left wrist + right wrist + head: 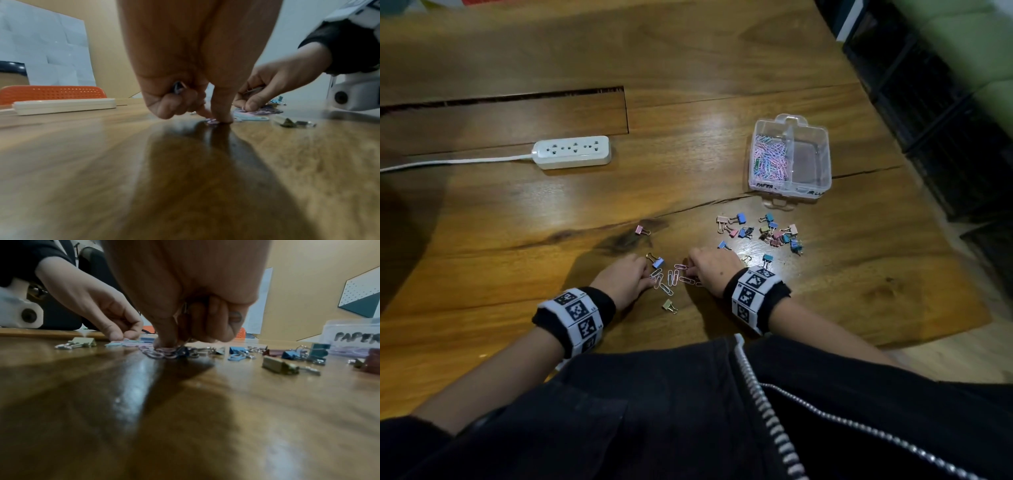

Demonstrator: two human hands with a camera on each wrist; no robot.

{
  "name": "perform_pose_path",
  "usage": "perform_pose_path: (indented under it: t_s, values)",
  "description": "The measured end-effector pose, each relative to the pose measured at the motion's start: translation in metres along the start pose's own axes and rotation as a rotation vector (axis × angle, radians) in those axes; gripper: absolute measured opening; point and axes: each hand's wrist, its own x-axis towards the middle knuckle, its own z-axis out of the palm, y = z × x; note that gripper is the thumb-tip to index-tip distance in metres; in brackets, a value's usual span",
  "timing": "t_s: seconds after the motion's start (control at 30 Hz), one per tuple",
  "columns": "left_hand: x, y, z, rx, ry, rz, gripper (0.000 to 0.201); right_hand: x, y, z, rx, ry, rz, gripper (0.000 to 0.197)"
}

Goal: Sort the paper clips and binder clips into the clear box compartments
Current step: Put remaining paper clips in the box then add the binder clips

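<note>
A clear two-compartment box (808, 154) stands at the right; its left half holds many pastel paper clips (770, 161) and its right half looks bare. Several loose paper clips (670, 278) lie between my hands. My left hand (650, 279) pinches a pink paper clip (211, 121) on the table with curled fingers, something metallic tucked in its palm. Also with curled fingers, my right hand (688, 272) grips paper clips and presses on a small pile (162, 352). Coloured binder clips (760, 233) are scattered in front of the box.
Single binder clips lie apart: a pink one (642, 230), a blue one (658, 262) by my left hand, an olive one (669, 305) nearest me. A white power strip (571, 151) with its cord sits far left. The wooden table's edge (928, 219) curves down the right.
</note>
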Motion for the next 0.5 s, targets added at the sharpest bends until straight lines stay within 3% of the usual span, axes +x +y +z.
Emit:
perform_pose_path:
  t_s: [0.13,0.3,0.4,0.5]
  values:
    - [0.003,0.008,0.008,0.011,0.008,0.05,0.019,-0.005,-0.001,0.001,0.047,0.008,0.046,0.026]
    - [0.005,0.015,0.008,-0.14,0.062,0.125,0.016,-0.015,0.018,-0.005,0.756,0.105,0.238,0.02]
    - [0.005,0.022,0.002,-0.534,0.065,0.006,0.024,-0.022,0.033,-0.012,1.207,0.071,0.344,0.025]
    - [0.006,0.025,-0.005,-1.279,-0.044,-0.144,0.029,-0.027,0.042,-0.015,1.443,0.003,0.344,0.026]
